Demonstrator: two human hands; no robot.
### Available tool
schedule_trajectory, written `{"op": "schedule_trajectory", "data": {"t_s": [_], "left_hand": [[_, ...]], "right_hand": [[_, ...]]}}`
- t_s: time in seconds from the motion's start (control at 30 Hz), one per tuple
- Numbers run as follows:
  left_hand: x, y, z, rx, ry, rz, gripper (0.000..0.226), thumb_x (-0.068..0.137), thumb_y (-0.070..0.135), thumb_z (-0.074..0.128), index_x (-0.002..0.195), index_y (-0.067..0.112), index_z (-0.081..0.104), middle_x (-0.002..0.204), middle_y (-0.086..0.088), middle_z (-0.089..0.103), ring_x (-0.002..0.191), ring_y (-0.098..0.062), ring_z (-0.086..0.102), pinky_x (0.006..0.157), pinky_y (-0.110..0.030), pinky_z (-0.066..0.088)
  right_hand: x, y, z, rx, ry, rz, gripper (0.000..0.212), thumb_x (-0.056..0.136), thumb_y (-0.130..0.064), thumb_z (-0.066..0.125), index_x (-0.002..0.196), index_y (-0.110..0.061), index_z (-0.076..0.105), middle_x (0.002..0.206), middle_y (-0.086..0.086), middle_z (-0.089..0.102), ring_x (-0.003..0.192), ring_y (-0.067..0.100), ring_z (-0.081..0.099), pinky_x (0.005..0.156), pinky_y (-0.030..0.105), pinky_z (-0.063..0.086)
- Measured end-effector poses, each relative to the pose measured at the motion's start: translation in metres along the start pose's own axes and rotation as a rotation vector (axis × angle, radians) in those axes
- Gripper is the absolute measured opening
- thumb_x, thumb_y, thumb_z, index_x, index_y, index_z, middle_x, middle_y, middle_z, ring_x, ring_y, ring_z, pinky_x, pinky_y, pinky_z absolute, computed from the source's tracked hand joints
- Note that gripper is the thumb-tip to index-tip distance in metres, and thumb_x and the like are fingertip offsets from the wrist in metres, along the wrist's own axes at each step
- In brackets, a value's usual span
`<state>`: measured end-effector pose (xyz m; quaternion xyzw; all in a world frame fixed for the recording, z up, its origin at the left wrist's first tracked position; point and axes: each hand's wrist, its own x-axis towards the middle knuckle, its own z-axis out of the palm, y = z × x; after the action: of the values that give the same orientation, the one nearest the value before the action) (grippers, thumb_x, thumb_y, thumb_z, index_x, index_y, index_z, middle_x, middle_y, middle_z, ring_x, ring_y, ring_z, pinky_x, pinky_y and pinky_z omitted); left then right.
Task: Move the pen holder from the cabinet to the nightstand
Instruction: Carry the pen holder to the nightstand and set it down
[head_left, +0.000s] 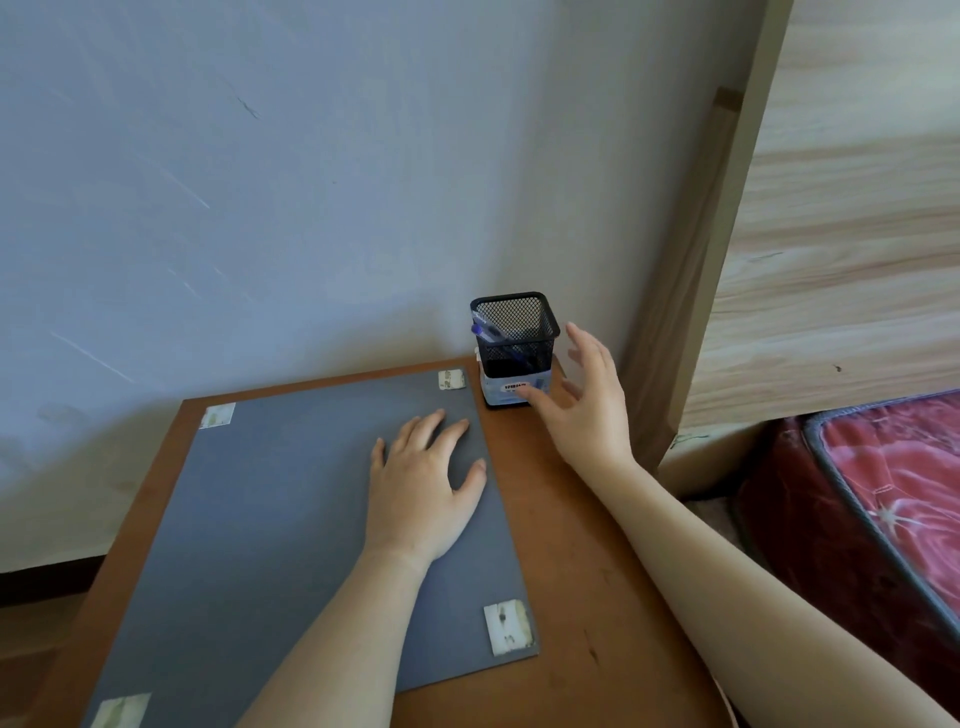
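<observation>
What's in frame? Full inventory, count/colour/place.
pen holder: 1, black mesh, far right corner of the tabletop, upright
pen: at least 1, blue, inside the holder
tabletop: 1, brown wood, centre
mat: 1, grey, taped flat on the tabletop
tape patches: 4, whitish, at the mat corners
wall: 1, pale blue-grey, behind
wooden panel: 1, light wood, right
mattress: 1, red, lower right
left hand: 1, flat on the mat
right hand: 1, open, beside the holder, thumb at its label
</observation>
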<state>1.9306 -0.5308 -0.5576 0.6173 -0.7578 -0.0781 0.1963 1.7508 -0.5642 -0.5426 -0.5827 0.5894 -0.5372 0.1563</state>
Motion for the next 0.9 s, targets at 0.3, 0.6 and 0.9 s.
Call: {"op": "schedule_trajectory", "data": {"t_s": [0.3,0.6,0.9], "left_hand": [[0.001,0.000,0.001,0.006,0.008,0.003,0.049,0.087,0.050,0.043,0.133,0.034,0.042,0.146,0.008,0.034,0.136,-0.014,0.024,0.114,-0.047,0.012],[0.000,0.000,0.001,-0.010,0.012,0.002,0.048,0.087,0.049,0.043,0.133,0.035,0.042,0.146,0.009,0.034,0.137,-0.013,0.024,0.114,-0.046,0.011],[0.001,-0.001,0.001,-0.023,0.015,-0.002,0.047,0.088,0.048,0.042,0.132,0.034,0.043,0.146,0.009,0.035,0.136,-0.012,0.024,0.115,-0.045,0.011]], "right_hand": [[0.006,-0.001,0.014,0.037,-0.060,0.026,0.057,0.075,-0.021,0.073,0.125,-0.025,0.046,0.112,-0.017,0.053,0.107,0.000,0.047,0.089,0.030,0.049],[0.016,0.003,0.019,0.000,-0.023,0.031,0.055,0.074,-0.023,0.074,0.123,-0.021,0.048,0.120,-0.002,0.059,0.111,0.013,0.053,0.090,0.035,0.050],[0.009,0.002,0.016,-0.020,0.025,0.051,0.059,0.076,-0.023,0.073,0.128,-0.018,0.047,0.123,-0.001,0.057,0.106,0.011,0.054,0.084,0.026,0.050]]}}
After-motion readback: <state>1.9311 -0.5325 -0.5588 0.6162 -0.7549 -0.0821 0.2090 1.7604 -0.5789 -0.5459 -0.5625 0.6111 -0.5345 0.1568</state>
